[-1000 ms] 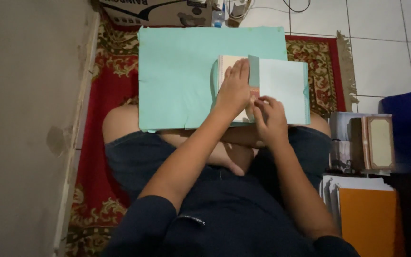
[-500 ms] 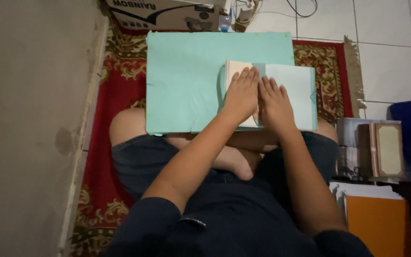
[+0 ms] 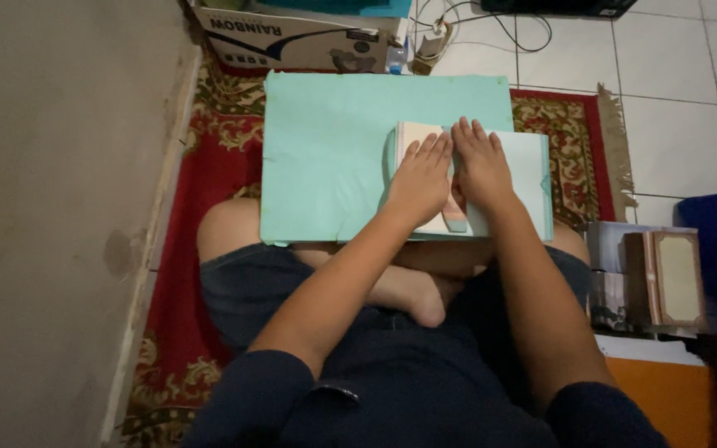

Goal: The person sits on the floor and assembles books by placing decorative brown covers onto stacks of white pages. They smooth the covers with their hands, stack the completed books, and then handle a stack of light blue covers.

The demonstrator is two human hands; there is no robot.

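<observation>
A pale book [image 3: 425, 178] is pressed flat under the left hand [image 3: 419, 178] and right hand [image 3: 481, 166], both spread open side by side, on a mint-green sheet [image 3: 325, 158].

Dim indoor view, light soft and strongest on the white floor tiles [image 3: 682, 91] at upper right and the pale green board [image 3: 325, 166], falling off to deep shadow over the dark clothing and lower right corner, no glare, focus fair, slight grain, lines near the frame edges mildly bowed.
</observation>
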